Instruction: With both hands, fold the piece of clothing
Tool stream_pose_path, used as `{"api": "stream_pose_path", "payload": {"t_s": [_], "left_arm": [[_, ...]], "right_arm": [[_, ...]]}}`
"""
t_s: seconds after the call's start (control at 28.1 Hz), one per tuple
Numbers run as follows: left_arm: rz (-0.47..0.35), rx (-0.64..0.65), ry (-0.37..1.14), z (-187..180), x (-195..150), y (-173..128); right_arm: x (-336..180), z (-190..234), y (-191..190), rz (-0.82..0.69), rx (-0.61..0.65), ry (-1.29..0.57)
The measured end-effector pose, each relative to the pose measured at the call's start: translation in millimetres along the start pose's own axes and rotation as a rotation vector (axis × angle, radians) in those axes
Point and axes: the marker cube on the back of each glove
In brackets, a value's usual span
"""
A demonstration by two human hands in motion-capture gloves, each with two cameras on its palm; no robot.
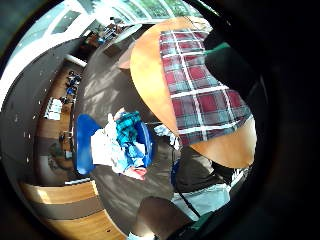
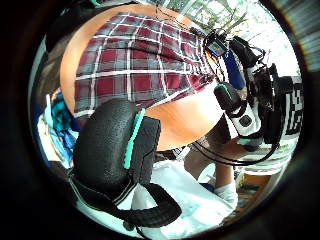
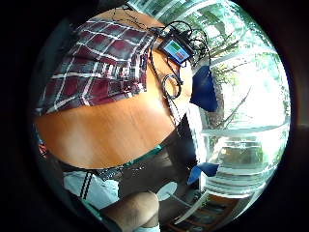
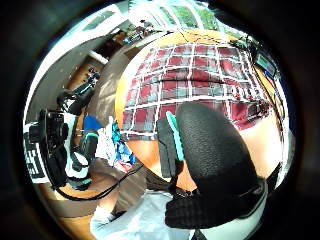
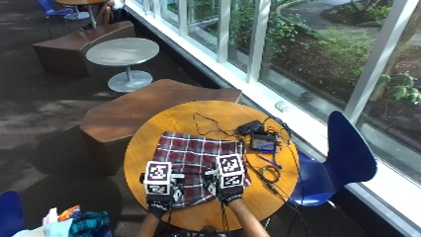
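Observation:
A red, grey and white plaid garment (image 5: pixel 194 160) lies flat on the round wooden table (image 5: pixel 197 116). My left hand (image 5: pixel 158 201) is over its near left corner and my right hand (image 5: pixel 230 194) over its near right corner. Both palm cameras look down on the plaid garment (image 2: pixel 140 60) (image 4: pixel 195 75) from some way above, and no cloth lies in either palm. The left thumb (image 2: pixel 112 150) and the right thumb (image 4: pixel 212 150) show bare, holding nothing. The garment's near edge (image 1: pixel 200 95) (image 3: pixel 91 72) lies back from the table's rim.
Black cables and a small screen device (image 5: pixel 263 141) lie on the table right of the garment. A blue chair (image 5: pixel 342 158) stands at the right. Another blue chair with a pile of clothes (image 1: pixel 120 142) is on the floor at the left. A brown bench (image 5: pixel 148 106) is behind the table.

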Motion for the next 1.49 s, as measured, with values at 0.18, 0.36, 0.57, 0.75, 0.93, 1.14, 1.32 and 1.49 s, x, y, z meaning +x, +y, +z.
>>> {"api": "stream_pose_path", "payload": {"t_s": [0.18,0.36,0.57,0.75,0.93,1.14,1.32,1.49], "left_arm": [[-0.003,-0.040,-0.003,5.2,-2.5,-2.2],[0.002,-0.032,0.005,1.8,-3.4,-1.7],[0.024,-0.023,0.025,2.0,-1.7,0.3],[0.036,-0.057,0.036,23.4,-0.5,4.1],[0.030,-0.161,0.048,69.5,0.6,3.8],[0.031,-0.281,0.066,127.2,0.6,-0.7],[0.021,-0.161,0.076,154.9,-1.1,-11.7],[0.036,0.106,0.053,148.6,-0.3,-14.8]], "right_arm": [[-1.8,2.6,-2.4,-0.009,-0.020,0.002],[-3.9,1.3,-0.4,-0.027,-0.017,0.010],[3.6,0.3,8.1,-0.036,-0.020,0.001],[23.6,20.8,16.5,-0.016,-0.040,-0.014],[47.8,67.9,12.7,0.012,-0.157,-0.006],[65.9,110.7,1.7,0.040,-0.245,0.013],[70.8,126.7,-10.1,0.000,-0.156,0.026],[71.7,136.4,-25.2,-0.077,0.037,-0.019]]}}
